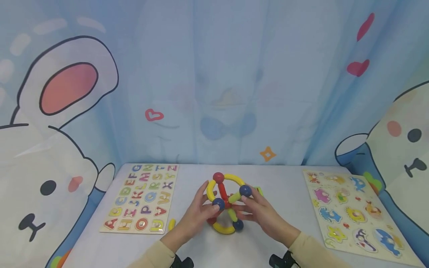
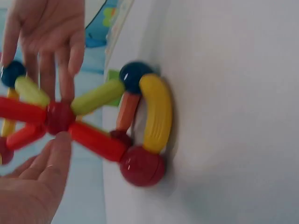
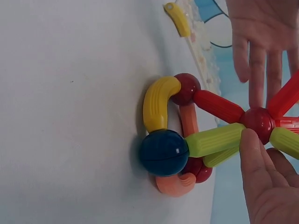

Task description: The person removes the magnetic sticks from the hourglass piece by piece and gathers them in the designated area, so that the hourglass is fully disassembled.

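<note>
Both hands hold a magnetic ball-and-stick structure (image 1: 222, 190) from its two sides, low over the white table. Red and blue balls join its straight red and light green sticks and curved yellow ones. My left hand (image 1: 196, 216) grips the left side, its thumb by a blue ball (image 1: 218, 203). On the other side, my right hand (image 1: 264, 216) has its thumb and fingers around the part near another blue ball (image 1: 245, 191). In the left wrist view, a red centre ball (image 2: 60, 117) lies between the hands. The lower ring, with a yellow curved stick (image 3: 156, 105), is down at the tabletop.
A wooden alphabet puzzle board (image 1: 133, 217) lies at the left of the table, and an animal puzzle board (image 1: 350, 238) at the right. One loose yellow stick (image 1: 171, 224) is beside the left forearm. A green piece (image 1: 260, 191) shows behind the right hand. A curtain (image 1: 228, 74) hangs behind.
</note>
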Available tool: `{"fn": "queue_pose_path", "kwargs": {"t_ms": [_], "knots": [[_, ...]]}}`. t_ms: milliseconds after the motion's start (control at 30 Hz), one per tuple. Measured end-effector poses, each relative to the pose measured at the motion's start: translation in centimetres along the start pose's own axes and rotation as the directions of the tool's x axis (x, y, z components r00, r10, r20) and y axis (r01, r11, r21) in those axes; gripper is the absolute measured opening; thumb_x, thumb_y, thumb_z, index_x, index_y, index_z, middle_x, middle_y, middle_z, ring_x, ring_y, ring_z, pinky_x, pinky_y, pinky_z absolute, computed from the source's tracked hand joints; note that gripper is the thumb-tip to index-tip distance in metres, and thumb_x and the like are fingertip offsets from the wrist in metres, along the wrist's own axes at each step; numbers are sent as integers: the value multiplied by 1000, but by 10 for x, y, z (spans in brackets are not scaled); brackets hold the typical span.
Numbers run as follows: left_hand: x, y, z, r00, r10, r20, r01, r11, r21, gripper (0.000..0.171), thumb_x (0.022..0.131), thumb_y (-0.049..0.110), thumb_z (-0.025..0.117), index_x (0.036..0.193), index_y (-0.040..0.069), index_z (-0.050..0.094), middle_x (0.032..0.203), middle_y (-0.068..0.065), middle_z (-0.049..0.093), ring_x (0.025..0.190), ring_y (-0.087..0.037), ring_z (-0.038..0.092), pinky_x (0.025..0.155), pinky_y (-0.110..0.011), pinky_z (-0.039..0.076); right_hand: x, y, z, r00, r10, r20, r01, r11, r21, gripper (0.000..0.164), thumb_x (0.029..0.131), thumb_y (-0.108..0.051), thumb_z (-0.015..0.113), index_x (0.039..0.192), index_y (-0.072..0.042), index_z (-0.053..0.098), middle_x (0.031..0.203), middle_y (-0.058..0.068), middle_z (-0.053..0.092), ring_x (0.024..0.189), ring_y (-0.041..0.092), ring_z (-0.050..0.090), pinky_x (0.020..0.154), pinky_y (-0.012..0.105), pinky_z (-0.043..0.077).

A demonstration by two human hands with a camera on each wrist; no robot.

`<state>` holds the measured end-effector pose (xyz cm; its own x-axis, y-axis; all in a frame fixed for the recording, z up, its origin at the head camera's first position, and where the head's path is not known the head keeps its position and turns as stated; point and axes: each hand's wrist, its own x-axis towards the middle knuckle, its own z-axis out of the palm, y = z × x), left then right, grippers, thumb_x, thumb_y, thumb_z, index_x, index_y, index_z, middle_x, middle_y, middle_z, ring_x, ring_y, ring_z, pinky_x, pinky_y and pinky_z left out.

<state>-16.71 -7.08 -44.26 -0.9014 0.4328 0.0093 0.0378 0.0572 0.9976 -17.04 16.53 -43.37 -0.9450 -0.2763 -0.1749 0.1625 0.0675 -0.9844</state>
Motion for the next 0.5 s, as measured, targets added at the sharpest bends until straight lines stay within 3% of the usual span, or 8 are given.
{"fn": "queue_pose_path", "kwargs": {"t_ms": [200,367,500], "knots": [[9,3,-15,990,-122,72,120,992,27,76,97,47,51,159,16,20,147,-13,50,129,-31,52,106,-59,38,-1,2,1,999,-15,50,15,1000,8,57,103,-36,53,150,-11,30,139,22,53,124,36,56,98,46,50],[11,1,-17,987,-115,110,112,993,30,73,97,48,49,157,13,27,141,-9,56,128,-28,53,105,-57,40,-2,3,1,997,-38,62,38,999,2,55,104,-35,52,149,-10,32,139,22,54,124,37,57,98,45,49],[10,-1,-12,991,-103,81,100,994,36,71,96,48,52,155,14,30,140,-8,56,128,-28,53,105,-60,38,-2,3,0,997,-49,58,49,999,0,55,104,-34,52,150,-11,32,138,23,53,123,36,57,99,44,49]]}}
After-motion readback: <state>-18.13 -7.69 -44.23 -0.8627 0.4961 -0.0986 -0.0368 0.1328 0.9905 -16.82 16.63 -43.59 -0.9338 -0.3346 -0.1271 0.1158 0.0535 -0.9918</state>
